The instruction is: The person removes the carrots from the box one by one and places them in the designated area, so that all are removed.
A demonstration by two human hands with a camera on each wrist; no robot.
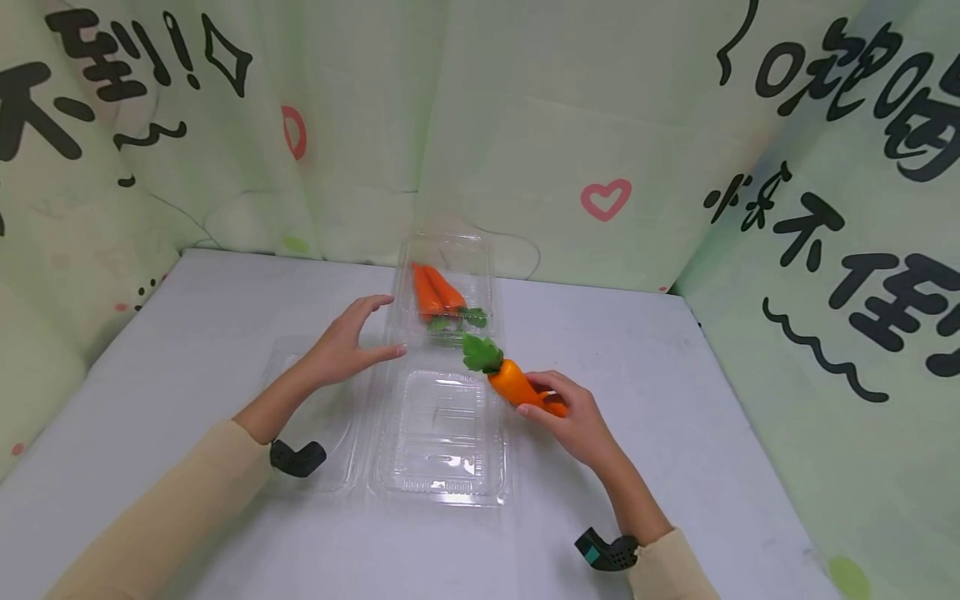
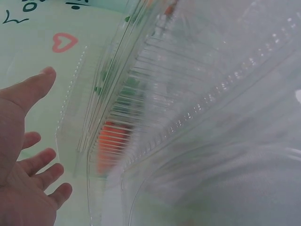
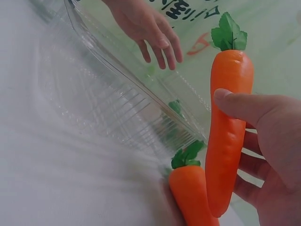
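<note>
Curtain: pale green cloth (image 1: pixel 487 125) hangs behind and beside a white table (image 1: pixel 622 350).
Carrot: one orange carrot (image 1: pixel 510 381) is held above the table, its green leaves over the right edge of the clear plastic between the front tray (image 1: pixel 442 425) and the back box (image 1: pixel 474 258).
Right hand: this hand (image 1: pixel 576 425) pinches the carrot between thumb and fingers.
Left hand: this hand (image 1: pixel 343 346) has its fingers spread, gripping nothing, just beside the back box.
Back carrots: orange carrots (image 1: pixel 425 293) show through the back box; whether inside or behind it, I cannot tell.
Carrot risk: its smooth-looking skin could slip from the pinch, and the leaves could catch on a plastic rim.
Plastic risk: the thin tray and box look light, so a nudge from either hand could slide or tip them.
Writing: large black characters (image 1: pixel 802 225) on the curtain, some cut off; I cannot read them surely.
Labels: no brand legible.
</note>
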